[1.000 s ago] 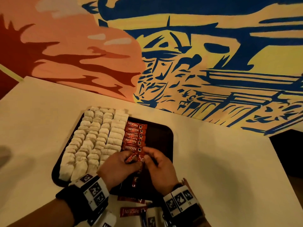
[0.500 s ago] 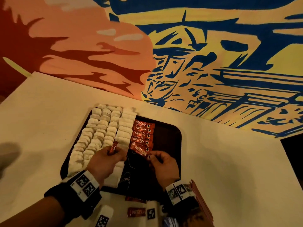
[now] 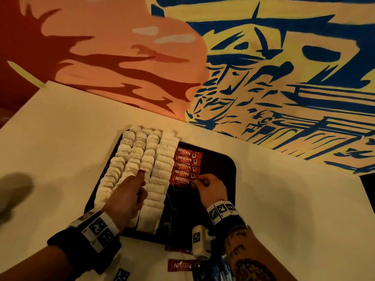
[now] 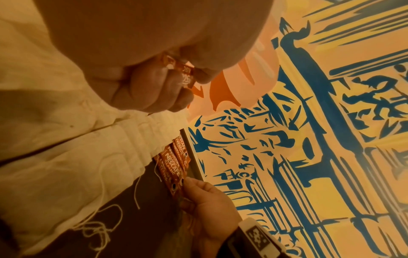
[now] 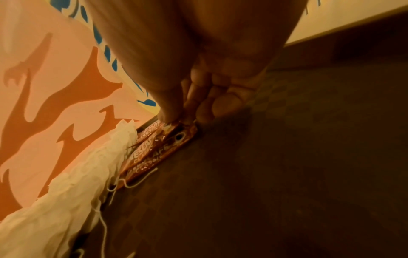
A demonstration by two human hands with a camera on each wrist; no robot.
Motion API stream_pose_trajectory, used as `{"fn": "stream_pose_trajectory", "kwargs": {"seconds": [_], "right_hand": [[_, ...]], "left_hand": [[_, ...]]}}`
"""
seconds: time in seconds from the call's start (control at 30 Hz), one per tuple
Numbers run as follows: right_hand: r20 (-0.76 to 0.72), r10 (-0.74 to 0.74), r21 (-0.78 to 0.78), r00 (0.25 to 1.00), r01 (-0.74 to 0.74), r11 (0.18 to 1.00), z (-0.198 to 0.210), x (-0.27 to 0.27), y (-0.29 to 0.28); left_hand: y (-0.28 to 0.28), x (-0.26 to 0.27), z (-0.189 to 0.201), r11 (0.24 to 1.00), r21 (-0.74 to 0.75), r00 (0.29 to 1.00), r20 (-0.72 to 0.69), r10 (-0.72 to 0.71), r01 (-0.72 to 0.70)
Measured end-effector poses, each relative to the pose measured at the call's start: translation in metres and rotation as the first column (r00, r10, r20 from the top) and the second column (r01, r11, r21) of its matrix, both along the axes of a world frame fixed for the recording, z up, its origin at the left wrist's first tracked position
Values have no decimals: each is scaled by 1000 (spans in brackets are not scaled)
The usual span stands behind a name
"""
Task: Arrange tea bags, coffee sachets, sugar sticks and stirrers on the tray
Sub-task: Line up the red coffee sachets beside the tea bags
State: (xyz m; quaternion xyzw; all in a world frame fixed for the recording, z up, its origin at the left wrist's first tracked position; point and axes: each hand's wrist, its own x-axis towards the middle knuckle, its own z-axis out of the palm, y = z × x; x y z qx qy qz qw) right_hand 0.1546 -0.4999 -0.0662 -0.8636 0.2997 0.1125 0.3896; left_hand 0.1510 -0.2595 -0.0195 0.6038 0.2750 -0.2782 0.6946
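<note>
1. While the tray point(image 3: 219, 171) is sitting on the desk point(image 3: 284, 199), tea bags point(image 3: 140, 159) are filling its left half; they look soft and light, best lifted by an edge.
2. The right hand point(image 3: 210, 187) is pinching the right end of the nearest sachet point(image 3: 182, 181) in the row: thin, glossy, probably slippery, so an end seam suits.
3. The left hand point(image 3: 127, 195), fingers point(image 4: 154, 90) curled, is gripping a spare sachet point(image 4: 186, 75) over the tea bags.
</note>
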Motion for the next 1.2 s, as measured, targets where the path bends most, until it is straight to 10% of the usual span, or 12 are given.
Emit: {"fn": "stream_pose_trajectory", "kwargs": {"seconds": [0.4,0.63,1.2], "right_hand": [[80,-63,-20,995,65,998,25,-2,6],[177,185,410,967,-244,879,50,-55,52],[301,-96,360,949,-20,933,64,-80,20]], "left_hand": [[-23,-2,14,991,-111,997,39,-67,71],[-45,-6,21,977,-214,991,132,28,1],[-61,-37,18,987,-117,987,108,122,-109]]}}
